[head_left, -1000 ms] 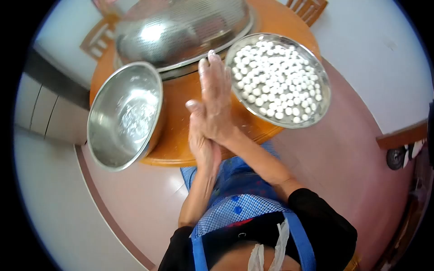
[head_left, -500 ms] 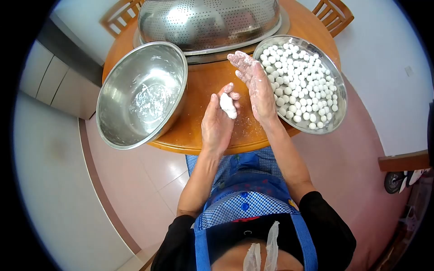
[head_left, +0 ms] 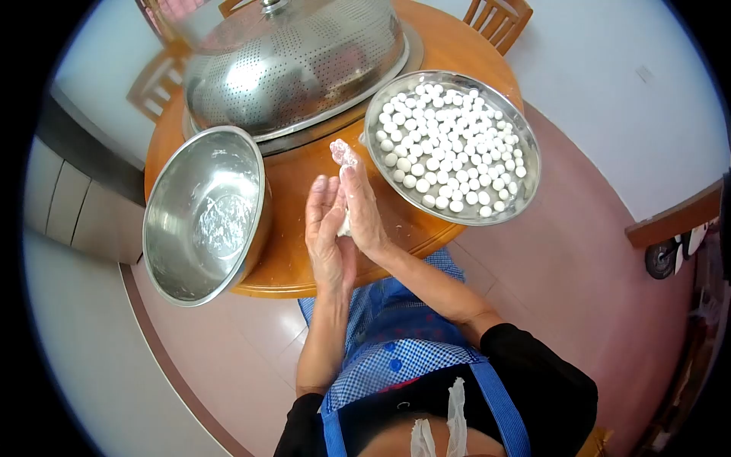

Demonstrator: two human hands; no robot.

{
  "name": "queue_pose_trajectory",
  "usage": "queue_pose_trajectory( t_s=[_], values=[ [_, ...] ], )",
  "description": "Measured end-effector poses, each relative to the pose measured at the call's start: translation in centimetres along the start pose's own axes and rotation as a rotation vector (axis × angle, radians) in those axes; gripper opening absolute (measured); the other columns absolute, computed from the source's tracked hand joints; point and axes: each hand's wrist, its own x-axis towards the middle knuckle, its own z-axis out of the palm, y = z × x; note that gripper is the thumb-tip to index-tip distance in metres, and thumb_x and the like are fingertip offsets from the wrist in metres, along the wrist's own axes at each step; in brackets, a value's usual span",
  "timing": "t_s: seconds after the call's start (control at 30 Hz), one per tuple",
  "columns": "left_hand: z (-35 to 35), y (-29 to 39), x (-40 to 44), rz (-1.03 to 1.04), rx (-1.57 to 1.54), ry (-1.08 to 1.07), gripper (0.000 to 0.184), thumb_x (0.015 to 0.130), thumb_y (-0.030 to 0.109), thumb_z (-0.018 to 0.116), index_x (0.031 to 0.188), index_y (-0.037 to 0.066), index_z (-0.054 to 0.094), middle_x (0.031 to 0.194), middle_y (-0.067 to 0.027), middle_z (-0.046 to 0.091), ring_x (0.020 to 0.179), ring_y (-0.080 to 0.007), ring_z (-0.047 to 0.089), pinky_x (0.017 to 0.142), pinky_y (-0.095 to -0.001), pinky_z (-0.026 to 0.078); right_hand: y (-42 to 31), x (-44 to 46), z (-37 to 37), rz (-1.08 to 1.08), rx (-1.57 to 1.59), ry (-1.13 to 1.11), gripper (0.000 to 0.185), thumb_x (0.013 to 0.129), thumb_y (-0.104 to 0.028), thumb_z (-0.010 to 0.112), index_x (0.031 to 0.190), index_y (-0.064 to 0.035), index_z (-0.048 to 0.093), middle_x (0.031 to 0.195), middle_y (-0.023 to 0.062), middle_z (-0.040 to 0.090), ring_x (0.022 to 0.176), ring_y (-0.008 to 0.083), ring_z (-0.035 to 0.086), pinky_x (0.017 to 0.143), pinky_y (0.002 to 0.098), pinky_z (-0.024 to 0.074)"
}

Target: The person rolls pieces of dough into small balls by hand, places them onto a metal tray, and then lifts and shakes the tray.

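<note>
White dough (head_left: 346, 224) lies between my two palms, mostly hidden by them. My left hand (head_left: 327, 225) is on the left side of it, palm turned inward, fingers extended upward. Pressed against it from the right is my right hand (head_left: 361, 199), its fingertips dusted white. To the right, a round metal tray (head_left: 512, 199) holds several small white balls (head_left: 457, 145). A deep metal bowl (head_left: 171, 228) with white residue inside stands to the left, tilted in view.
A large perforated metal dome cover (head_left: 297, 68) stands at the back of the round wooden table (head_left: 293, 263). Wooden chairs (head_left: 499, 23) are behind the table. A blue checked apron (head_left: 411, 354) covers my front.
Half a second ago my hands were apart, with the dough on my left palm; now they are together around it. The camera view has also shifted and tilted.
</note>
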Motion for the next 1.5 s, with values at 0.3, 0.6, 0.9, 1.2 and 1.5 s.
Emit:
queue_pose_trajectory(
  t_s=[0.3,0.6,0.9,1.2,1.5],
  values=[
    [-3.0,0.0,-1.1,0.135,0.363,-0.042,0.055,0.1,0.037,0.028,0.144,0.003,0.025,0.144,-0.0143,0.034,0.132,-0.0257,0.034,0.11,-0.0359,0.028,-3.7,-1.4,1.2,-0.333,-0.594,-0.325,0.073,0.094,-0.052,0.03,0.145,-0.0013,0.019,0.15,0.0232,0.016,0.141,0.0379,0.009,0.113,0.0507,0.0029],
    [2.3,2.7,-2.6,0.13,0.198,-0.118,0.063,0.1,0.047,0.019,0.145,0.003,0.02,0.149,-0.0125,0.027,0.138,-0.0249,0.024,0.113,-0.0377,0.018,-3.4,2.4,0.0,-0.405,-0.522,-0.294,0.073,0.095,-0.051,0.029,0.148,-0.0063,0.009,0.152,0.0248,0.002,0.141,0.0416,0.001,0.109,0.059,-0.0013],
    [1.3,-0.2,0.1,0.186,-0.081,-0.377,0.069,0.097,0.053,0.016,0.147,0.006,0.014,0.154,-0.0127,0.013,0.141,-0.0271,0.017,0.115,-0.0406,0.012,-4.8,-1.3,1.2,-0.593,-0.607,-0.462,0.079,0.094,-0.057,0.027,0.148,-0.0043,0.002,0.153,0.0214,-0.004,0.141,0.0382,0.001,0.112,0.0536,0.0007],
    [1.4,3.1,1.0,0.265,0.141,-0.247,0.073,0.096,0.056,0.011,0.148,0.005,0.005,0.155,-0.0128,0.007,0.143,-0.0265,0.007,0.116,-0.0386,0.005,-2.7,-1.1,-0.2,-0.382,-0.533,-0.484,0.083,0.094,-0.055,0.027,0.145,0.0047,-0.002,0.15,0.0293,-0.008,0.139,0.0436,-0.007,0.112,0.0509,0.0003],
    [1.1,1.3,-0.6,0.142,0.037,-0.245,0.062,0.101,0.043,0.016,0.147,0.002,0.008,0.154,-0.012,0.011,0.142,-0.0251,0.011,0.115,-0.0363,0.009,-2.7,2.6,-0.7,-0.296,-0.614,-0.307,0.08,0.095,-0.052,0.029,0.145,0.0045,0.001,0.148,0.0327,-0.005,0.139,0.044,-0.003,0.113,0.051,0.0021]
  ],
)
